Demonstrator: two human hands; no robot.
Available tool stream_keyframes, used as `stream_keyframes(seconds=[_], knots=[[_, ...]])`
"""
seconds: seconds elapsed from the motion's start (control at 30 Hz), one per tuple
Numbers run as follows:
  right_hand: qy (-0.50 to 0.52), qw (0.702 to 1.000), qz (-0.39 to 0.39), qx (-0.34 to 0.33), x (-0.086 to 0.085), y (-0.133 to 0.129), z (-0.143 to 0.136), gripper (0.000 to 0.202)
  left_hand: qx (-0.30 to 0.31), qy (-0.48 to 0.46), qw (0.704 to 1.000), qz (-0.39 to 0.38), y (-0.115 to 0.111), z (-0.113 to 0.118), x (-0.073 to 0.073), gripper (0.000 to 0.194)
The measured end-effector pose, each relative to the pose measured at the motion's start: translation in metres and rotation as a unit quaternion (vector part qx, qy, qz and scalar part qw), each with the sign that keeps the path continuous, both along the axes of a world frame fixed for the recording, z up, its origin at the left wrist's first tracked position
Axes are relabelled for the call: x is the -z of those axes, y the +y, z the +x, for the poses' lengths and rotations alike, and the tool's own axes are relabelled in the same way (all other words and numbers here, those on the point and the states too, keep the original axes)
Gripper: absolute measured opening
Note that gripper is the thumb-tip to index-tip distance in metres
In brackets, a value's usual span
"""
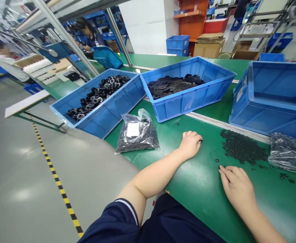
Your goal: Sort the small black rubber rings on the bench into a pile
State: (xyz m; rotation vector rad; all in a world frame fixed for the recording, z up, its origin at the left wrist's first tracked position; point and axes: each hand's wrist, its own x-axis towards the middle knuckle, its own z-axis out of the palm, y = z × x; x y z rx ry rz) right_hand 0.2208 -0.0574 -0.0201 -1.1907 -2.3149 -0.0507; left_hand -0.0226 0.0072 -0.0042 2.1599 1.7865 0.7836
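The left hand point(190, 144) pinches a small dark piece point(200, 140) over the green tabletop point(188, 182); the right hand point(236, 182) (whether gripping anything, impossible to tell) lies just beside 1 loose black ring point(217, 160), near piled black rings point(241, 147).

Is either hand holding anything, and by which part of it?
A dark piece shows at the left hand; whether or where it's gripped can't be told. Nor can any hold by the right hand.

The desk point(200, 192) is smooth and glossy, the bins point(188, 105) shiny plastic. The bags point(148, 136) are crinkled, glossy plastic film, the label point(133, 129) matt paper. The small rings point(242, 148) look matt, the sleeve point(112, 219) cloth.
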Motion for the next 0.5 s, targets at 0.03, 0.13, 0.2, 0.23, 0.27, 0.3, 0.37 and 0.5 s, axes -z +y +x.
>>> stream_keyframes(seconds=[0.03, 0.13, 0.2, 0.23, 0.27, 0.3, 0.37, 0.5], knots=[[0.038, 0.999, -0.022, 0.002, 0.001, 0.004, 0.002, 0.034, 0.002, -0.006, 1.0, 0.002, 0.001, -0.001, 0.0, 0.014], [0.101, 0.99, -0.092, 0.045, 0.0, 0.011, 0.006, 0.038, 0.004, -0.024, 1.0, 0.004, 0.003, -0.002, 0.002, 0.011], [0.123, 0.982, -0.128, 0.062, -0.003, 0.012, 0.007, 0.038, 0.002, -0.03, 1.0, 0.003, 0.004, -0.002, 0.003, 0.008], [0.133, 0.979, -0.143, 0.064, -0.005, 0.012, 0.006, 0.037, 0.001, -0.03, 1.0, 0.003, 0.004, -0.002, 0.003, 0.007], [0.141, 0.975, -0.157, 0.067, -0.006, 0.012, 0.005, 0.035, 0.001, -0.028, 1.0, 0.004, 0.004, -0.002, 0.003, 0.006], [0.147, 0.972, -0.167, 0.075, -0.008, 0.013, 0.003, 0.032, 0.003, -0.025, 1.0, 0.007, 0.004, -0.002, 0.004, 0.005], [0.14, 0.966, -0.198, 0.091, -0.009, 0.014, 0.001, 0.022, 0.002, -0.02, 1.0, 0.015, 0.005, -0.002, 0.005, 0.006], [0.122, 0.97, -0.191, 0.092, -0.008, 0.011, 0.003, 0.011, -0.026, 0.0, 0.999, 0.027, 0.006, -0.003, 0.005, 0.009]])
